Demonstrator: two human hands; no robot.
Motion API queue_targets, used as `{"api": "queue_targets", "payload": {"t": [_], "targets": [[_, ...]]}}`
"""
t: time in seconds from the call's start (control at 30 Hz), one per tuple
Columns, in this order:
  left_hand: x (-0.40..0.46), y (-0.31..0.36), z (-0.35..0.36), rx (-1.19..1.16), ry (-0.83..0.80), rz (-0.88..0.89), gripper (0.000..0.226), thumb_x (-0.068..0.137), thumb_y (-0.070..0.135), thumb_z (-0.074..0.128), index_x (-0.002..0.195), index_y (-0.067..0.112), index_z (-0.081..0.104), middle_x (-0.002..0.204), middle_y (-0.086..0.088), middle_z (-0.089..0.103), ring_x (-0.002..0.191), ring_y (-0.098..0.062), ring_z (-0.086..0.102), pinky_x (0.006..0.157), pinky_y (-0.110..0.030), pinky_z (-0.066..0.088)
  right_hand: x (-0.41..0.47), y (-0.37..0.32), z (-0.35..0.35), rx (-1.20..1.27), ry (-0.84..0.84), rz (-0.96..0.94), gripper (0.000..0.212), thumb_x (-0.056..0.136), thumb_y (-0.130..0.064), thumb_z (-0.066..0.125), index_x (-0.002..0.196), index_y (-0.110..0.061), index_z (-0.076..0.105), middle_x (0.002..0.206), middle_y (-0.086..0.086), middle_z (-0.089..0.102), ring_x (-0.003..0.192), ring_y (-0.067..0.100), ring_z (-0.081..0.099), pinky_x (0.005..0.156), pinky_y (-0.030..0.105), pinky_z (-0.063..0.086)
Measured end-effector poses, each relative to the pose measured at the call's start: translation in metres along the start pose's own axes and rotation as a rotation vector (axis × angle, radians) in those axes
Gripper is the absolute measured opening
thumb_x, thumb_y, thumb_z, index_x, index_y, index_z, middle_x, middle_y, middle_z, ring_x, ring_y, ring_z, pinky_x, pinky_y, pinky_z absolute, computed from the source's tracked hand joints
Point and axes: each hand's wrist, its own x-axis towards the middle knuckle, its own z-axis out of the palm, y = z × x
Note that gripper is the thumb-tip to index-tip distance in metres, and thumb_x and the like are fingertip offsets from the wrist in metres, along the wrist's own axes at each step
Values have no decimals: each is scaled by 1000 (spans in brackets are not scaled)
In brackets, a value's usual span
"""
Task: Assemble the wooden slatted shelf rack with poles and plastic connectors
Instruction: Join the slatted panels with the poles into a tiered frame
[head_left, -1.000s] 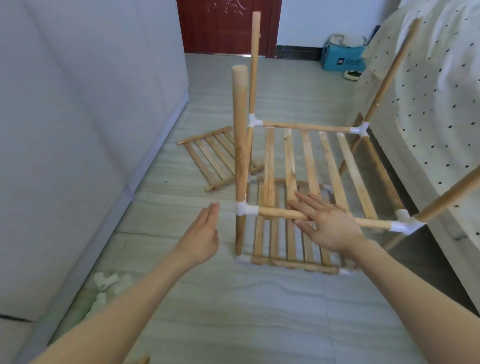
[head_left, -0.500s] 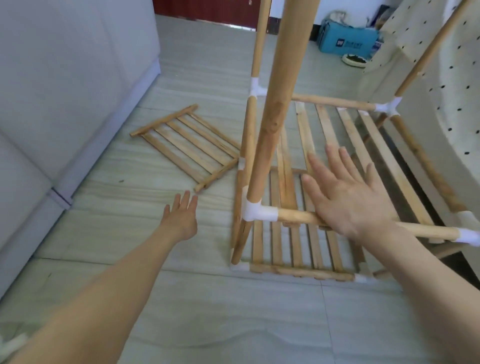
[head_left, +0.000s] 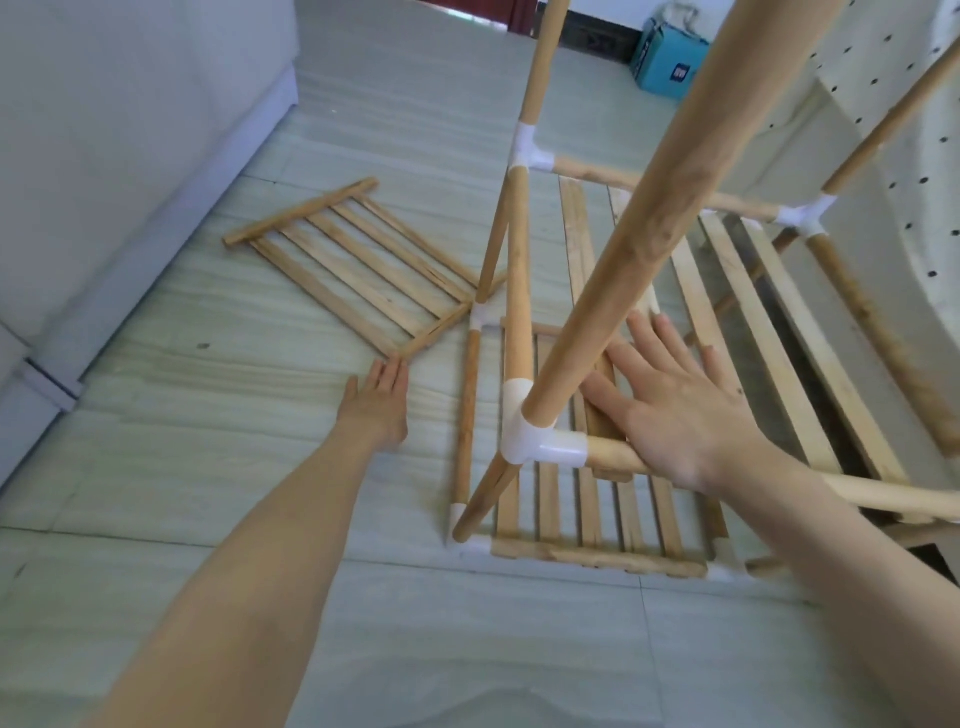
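The rack (head_left: 613, 364) stands on the floor (head_left: 260, 415) right in front of you, half built: round, pale wooden poles run up from glossy white plastic connectors, and two tiers of flat slats lie between them. The nearest connector (head_left: 530, 431) is a smooth three-way corner piece joining a thick upright pole (head_left: 649, 234), a horizontal rail (head_left: 883, 491) and a leg that reaches down to the floor. The wood is light tan with darker mottled patches and a visible grain.

Your right hand (head_left: 680, 410) is open, fingers spread and straight, its palm resting on that rail just beside the connector, above the lower slats. Your left hand (head_left: 376, 402) is open too, fingers straight and together, stretched out low over the floor towards a loose slatted panel (head_left: 363, 265), fingertips near its closest corner; you cannot tell whether they touch it. That panel lies flat on the pale, streaked floor tiles to the left of the rack.
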Motion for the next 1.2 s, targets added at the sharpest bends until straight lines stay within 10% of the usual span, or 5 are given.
{"api": "queue_targets", "payload": {"t": [0.47, 0.67, 0.87, 1.07, 1.2], "targets": [[-19, -27, 1, 23, 323, -66, 40, 96, 26, 37, 132, 8, 35, 134, -14, 43, 122, -29, 44, 103, -40, 29, -4, -2, -3, 41, -7, -6, 70, 77, -70, 1, 143, -47, -12, 154, -14, -21, 140, 6, -24, 114, 44, -15], [-2, -23, 5, 76, 82, -75, 63, 96, 14, 26, 149, 6, -7, 158, -5, -12, 146, -19, -5, 116, -41, 4, -2, -1, -1, 32, -6, -10, 70, 74, -72, -2, 139, -50, -16, 153, -17, -22, 138, 4, -25, 113, 42, -16], [-21, -27, 12, 117, 129, -106, 60, 97, 18, 26, 149, 4, 1, 158, -6, 2, 145, -20, 4, 116, -43, 4, -1, -1, 0, 30, 9, -11, 65, 79, -71, 0, 138, -51, -17, 153, -17, -21, 139, 5, -25, 111, 41, -18], [-53, -29, 15, 65, 310, -82, 38, 99, 31, 32, 125, 11, 51, 124, -9, 59, 111, -26, 56, 104, -37, 33, -1, -1, 1, 16, 20, -10, 62, 85, -69, 4, 140, -49, -16, 154, -15, -20, 139, 6, -24, 110, 41, -18], [-33, -10, -13, -169, 189, -135, 40, 98, 30, 45, 129, 4, 41, 126, -19, 47, 115, -35, 50, 86, -41, 43, -1, 1, 2, 22, 23, -17, 63, 82, -70, 3, 140, -49, -16, 154, -16, -20, 139, 5, -24, 110, 40, -18]]}}
